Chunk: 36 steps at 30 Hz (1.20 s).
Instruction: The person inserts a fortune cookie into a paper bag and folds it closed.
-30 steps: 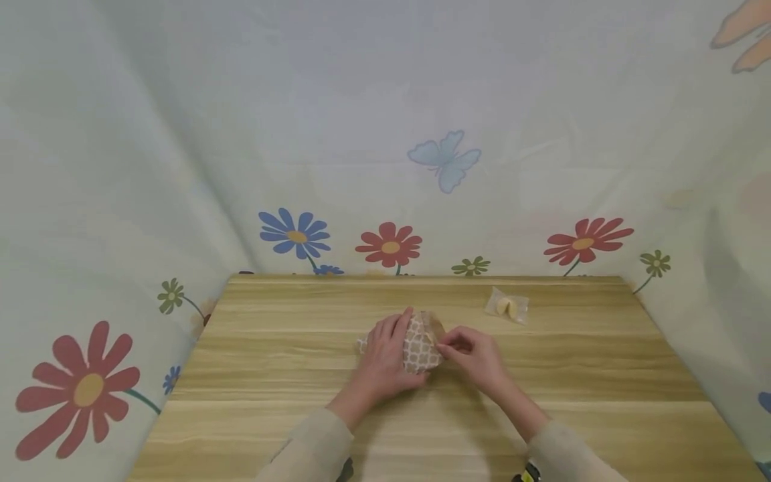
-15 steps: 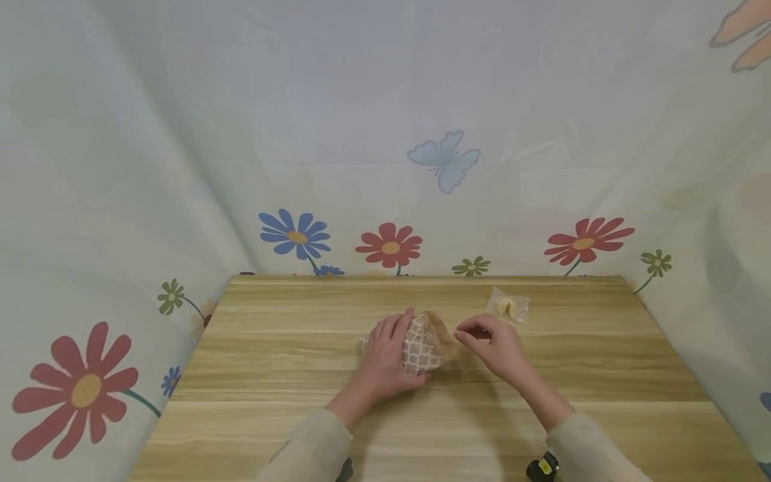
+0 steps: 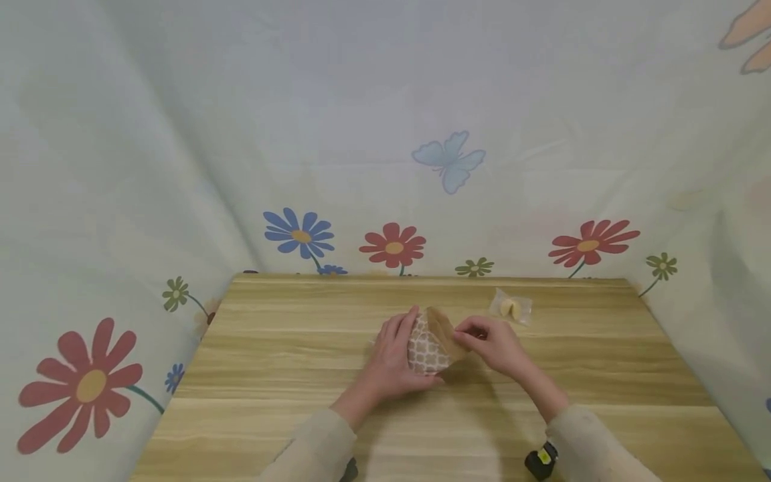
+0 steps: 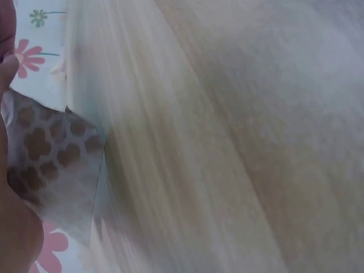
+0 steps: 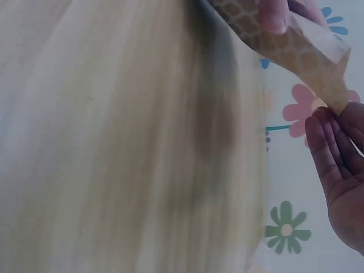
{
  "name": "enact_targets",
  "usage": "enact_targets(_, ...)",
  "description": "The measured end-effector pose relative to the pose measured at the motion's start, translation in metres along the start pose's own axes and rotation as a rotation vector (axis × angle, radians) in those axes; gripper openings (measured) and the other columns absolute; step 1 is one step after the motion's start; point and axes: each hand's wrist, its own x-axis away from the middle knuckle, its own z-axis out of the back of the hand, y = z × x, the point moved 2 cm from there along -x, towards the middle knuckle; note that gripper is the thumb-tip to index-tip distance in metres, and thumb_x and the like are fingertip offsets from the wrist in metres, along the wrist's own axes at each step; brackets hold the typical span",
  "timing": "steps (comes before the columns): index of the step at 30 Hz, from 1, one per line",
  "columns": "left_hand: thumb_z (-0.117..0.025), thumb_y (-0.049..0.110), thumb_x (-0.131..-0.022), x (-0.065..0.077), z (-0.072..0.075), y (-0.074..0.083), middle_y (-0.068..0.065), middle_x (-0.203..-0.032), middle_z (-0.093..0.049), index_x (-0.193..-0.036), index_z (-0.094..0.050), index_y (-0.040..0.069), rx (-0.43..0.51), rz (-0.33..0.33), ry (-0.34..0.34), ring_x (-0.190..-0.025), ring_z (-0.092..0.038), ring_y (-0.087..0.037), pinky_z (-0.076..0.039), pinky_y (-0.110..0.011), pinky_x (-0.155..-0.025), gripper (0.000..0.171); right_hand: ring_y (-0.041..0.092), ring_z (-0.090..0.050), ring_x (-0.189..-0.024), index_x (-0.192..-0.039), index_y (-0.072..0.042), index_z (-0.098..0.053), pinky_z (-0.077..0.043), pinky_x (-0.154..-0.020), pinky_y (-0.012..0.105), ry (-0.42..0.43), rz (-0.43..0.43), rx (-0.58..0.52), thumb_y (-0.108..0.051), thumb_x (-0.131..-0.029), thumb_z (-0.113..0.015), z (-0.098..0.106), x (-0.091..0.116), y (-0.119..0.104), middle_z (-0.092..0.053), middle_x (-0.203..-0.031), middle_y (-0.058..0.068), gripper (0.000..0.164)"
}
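Observation:
A small brown paper bag (image 3: pixel 429 353) with a white lattice pattern is held up over the middle of the table. My left hand (image 3: pixel 390 361) grips it from the left side, thumb below and fingers behind the top. At its right edge, my right hand (image 3: pixel 495 343) pinches the bag's opened-out plain brown end between thumb and fingertips. In the right wrist view, a corner of the paper bag (image 5: pixel 327 79) runs down to the right hand's fingertips. The left wrist view has another corner of the paper bag (image 4: pixel 54 153) jutting past the left hand. What the bag contains is hidden.
Behind the right hand lies a fortune cookie (image 3: pixel 510 308) in a clear wrapper. The wood-grain table (image 3: pixel 289 321) ends at a pale curtain (image 3: pixel 337 134) printed with flowers and a butterfly. A black device (image 3: pixel 540 462) sits under the right sleeve.
My right hand has moved right and slightly away from me, drawing the bag's end outward, and more brown paper shows. My left hand keeps its grip. The wrapped cookie stays put.

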Motion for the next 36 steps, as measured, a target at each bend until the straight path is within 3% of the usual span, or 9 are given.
enact_targets(10, -0.089, 0.068, -0.073, -0.001, 0.005, 0.003, -0.005, -0.166, -0.036, -0.173, -0.015, 0.022, 0.081, 0.069, -0.023, -0.150, -0.038, -0.028, -0.041, -0.056, -0.120, 0.132, 0.011, -0.064, -0.077, -0.100, -0.009, -0.079, -0.055, -0.067, 0.026, -0.049, -0.029, 0.014, -0.016, -0.102, -0.074, 0.015, -0.006, -0.011, -0.074, -0.088, -0.001, 0.009)
enact_targets(20, -0.092, 0.068, -0.069, -0.007, 0.001, 0.005, -0.010, -0.169, -0.034, -0.173, -0.012, 0.021, 0.018, 0.067, -0.088, -0.152, -0.038, -0.030, -0.040, -0.054, -0.121, 0.140, 0.014, -0.065, -0.078, -0.101, -0.009, -0.079, -0.056, -0.068, 0.026, -0.062, -0.053, -0.028, -0.016, -0.101, -0.075, 0.015, -0.006, -0.009, -0.073, -0.090, 0.000, 0.008)
enact_targets(28, -0.097, 0.063, -0.065, -0.018, 0.005, 0.015, -0.010, -0.172, -0.031, -0.173, -0.012, 0.025, 0.051, 0.074, -0.155, -0.154, -0.036, -0.031, -0.038, -0.054, -0.122, 0.143, 0.012, -0.066, -0.075, -0.102, -0.001, -0.079, -0.059, -0.068, 0.029, -0.017, -0.068, -0.137, -0.013, -0.100, -0.076, 0.011, 0.004, -0.006, -0.076, -0.090, 0.009, 0.012)
enact_targets(36, -0.097, 0.051, -0.068, -0.019, 0.002, 0.013, -0.008, -0.165, -0.038, -0.172, -0.019, 0.024, 0.104, 0.081, -0.150, -0.145, -0.043, -0.025, -0.043, -0.050, -0.119, 0.132, 0.014, -0.071, -0.082, -0.107, 0.006, -0.076, -0.063, -0.077, 0.034, 0.007, -0.186, -0.286, -0.012, -0.101, -0.075, 0.003, 0.015, 0.002, -0.077, -0.097, 0.015, 0.019)
